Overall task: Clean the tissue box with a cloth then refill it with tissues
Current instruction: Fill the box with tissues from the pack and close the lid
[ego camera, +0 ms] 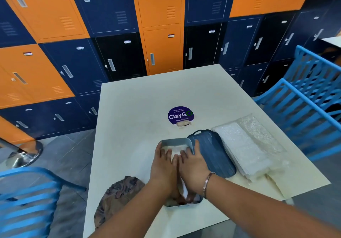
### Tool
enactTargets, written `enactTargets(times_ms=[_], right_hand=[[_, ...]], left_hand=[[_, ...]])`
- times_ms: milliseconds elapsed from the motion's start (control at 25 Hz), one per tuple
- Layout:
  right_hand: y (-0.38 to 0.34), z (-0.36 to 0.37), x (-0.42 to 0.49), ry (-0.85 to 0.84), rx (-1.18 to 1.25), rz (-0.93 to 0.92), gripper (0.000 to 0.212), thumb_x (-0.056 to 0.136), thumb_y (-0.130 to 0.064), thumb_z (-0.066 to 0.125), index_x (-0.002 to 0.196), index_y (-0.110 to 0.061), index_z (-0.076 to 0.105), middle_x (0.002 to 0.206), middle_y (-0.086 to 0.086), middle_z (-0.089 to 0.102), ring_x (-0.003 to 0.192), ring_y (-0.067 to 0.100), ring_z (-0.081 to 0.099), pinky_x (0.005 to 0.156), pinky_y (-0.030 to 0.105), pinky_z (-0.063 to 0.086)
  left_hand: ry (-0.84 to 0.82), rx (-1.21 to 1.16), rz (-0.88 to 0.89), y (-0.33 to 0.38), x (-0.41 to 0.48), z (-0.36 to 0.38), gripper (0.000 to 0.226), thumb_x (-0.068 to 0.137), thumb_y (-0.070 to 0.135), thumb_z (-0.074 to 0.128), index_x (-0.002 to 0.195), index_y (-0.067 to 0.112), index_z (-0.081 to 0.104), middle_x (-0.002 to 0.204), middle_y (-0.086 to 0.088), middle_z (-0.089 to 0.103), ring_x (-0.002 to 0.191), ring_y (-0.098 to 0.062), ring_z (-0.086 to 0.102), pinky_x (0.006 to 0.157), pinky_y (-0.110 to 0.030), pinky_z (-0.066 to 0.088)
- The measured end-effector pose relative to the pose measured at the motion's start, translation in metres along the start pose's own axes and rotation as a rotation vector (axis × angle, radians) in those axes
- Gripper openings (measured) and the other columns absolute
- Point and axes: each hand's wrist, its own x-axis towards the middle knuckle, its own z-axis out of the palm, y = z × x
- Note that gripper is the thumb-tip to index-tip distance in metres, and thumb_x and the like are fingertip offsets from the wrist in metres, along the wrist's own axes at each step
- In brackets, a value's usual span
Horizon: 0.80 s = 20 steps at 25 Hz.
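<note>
From my head camera, my left hand [162, 166] and right hand [193, 166] lie side by side, fingers straight, pressing flat on the white tissues [175, 149] inside the open grey rectangular tissue box [173, 141] on the pale table [138, 108]. Its blue ribbed lid [214, 151] lies just right, beside a clear plastic tissue pack [245, 145]. The patterned brown cloth [118, 195] sits left. A round purple sticker [180, 115] reads "ClayGO, Clean as you go".

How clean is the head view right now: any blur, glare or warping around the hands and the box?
Head view: the left hand, right hand and tissue box are fairly sharp under even, soft light; the lockers lean and bow from wide-angle distortion; the blue chair at lower left is smeared; the plastic tissue pack shows mild sheen, no harsh glare.
</note>
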Motion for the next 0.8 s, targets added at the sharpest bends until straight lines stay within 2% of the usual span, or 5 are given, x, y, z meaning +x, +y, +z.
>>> enactTargets(times_ms=[200,360,560,640,800], right_hand=[[0.021,0.041,-0.017,0.551,0.862,-0.074,0.054,0.09,-0.046,0.063,0.139,-0.024,0.056,0.148,-0.004,0.048,0.145,0.017,0.03,0.121,0.063,0.01],[0.03,0.106,-0.055,0.984,1.43,0.273,0.03,0.093,-0.024,0.061,0.123,-0.03,0.063,0.126,-0.016,0.055,0.125,0.012,0.05,0.106,0.026,0.04],[0.069,0.168,-0.102,0.939,1.58,0.726,0.043,0.089,0.005,0.067,0.107,-0.034,0.065,0.112,-0.013,0.063,0.102,0.006,0.06,0.081,0.008,0.045],[0.087,0.183,-0.11,0.859,1.69,0.886,0.039,0.09,0.003,0.066,0.099,-0.035,0.066,0.104,-0.01,0.068,0.092,0.007,0.064,0.078,0.011,0.049],[0.118,0.202,-0.114,0.655,1.797,1.129,0.019,0.092,-0.007,0.066,0.1,-0.024,0.073,0.088,-0.012,0.071,0.084,0.002,0.064,0.086,0.035,0.055]], left_hand=[[0.037,-0.097,0.008,0.001,-0.007,-0.01,0.142,0.065,0.098,0.042,0.16,0.002,-0.002,0.168,-0.024,0.0,0.156,-0.038,-0.009,0.116,-0.058,-0.026],[0.004,-0.17,-0.007,0.012,-0.006,-0.009,0.141,0.061,0.1,0.042,0.162,0.012,-0.002,0.17,-0.016,0.002,0.157,-0.034,0.005,0.118,-0.059,-0.024],[0.072,-0.228,-0.047,0.01,0.0,-0.045,0.085,0.072,0.083,0.055,0.134,0.026,0.05,0.134,0.001,0.059,0.124,-0.024,0.057,0.123,-0.053,0.011],[0.349,-0.397,-0.101,0.02,0.007,-0.063,0.035,0.083,0.057,0.066,0.102,0.028,0.064,0.098,0.006,0.07,0.089,-0.019,0.067,0.091,-0.041,0.051],[0.657,-0.764,-0.125,0.061,0.026,-0.091,0.017,0.083,0.032,0.057,0.067,0.025,0.053,0.062,0.009,0.053,0.053,-0.018,0.053,0.044,-0.03,0.041]])
